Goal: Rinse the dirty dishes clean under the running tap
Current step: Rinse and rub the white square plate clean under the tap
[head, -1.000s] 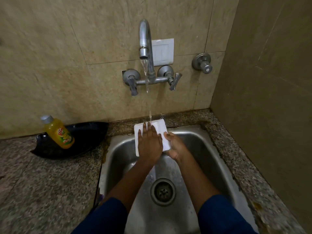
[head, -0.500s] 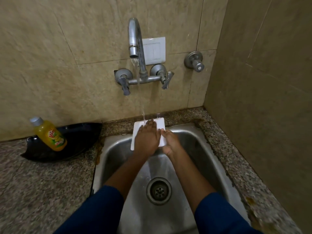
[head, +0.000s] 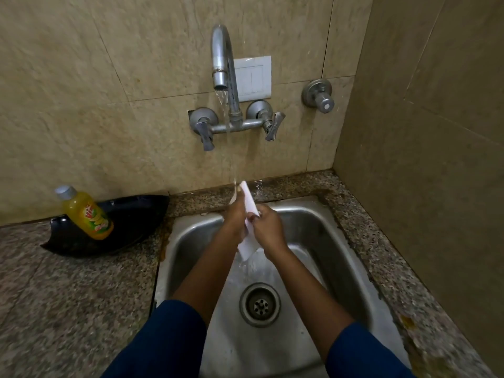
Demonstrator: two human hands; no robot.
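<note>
A white square plate [head: 249,200] stands on edge over the steel sink [head: 313,230], held between both hands. My left hand [head: 234,217] presses its left face and my right hand [head: 268,227] grips its right edge. Water falls from the wall tap [head: 221,61] onto the plate's top corner and runs off its lower corner into the basin. Much of the plate is hidden by my fingers.
A black curved dish [head: 131,222] lies on the granite counter [head: 68,296] left of the sink, with a yellow dish-soap bottle [head: 87,214] leaning in it. The drain [head: 260,304] sits mid-basin. A tiled wall closes the right side.
The plate has turned from lying flat under my left palm to standing on edge between both hands. Both hands have moved closer together.
</note>
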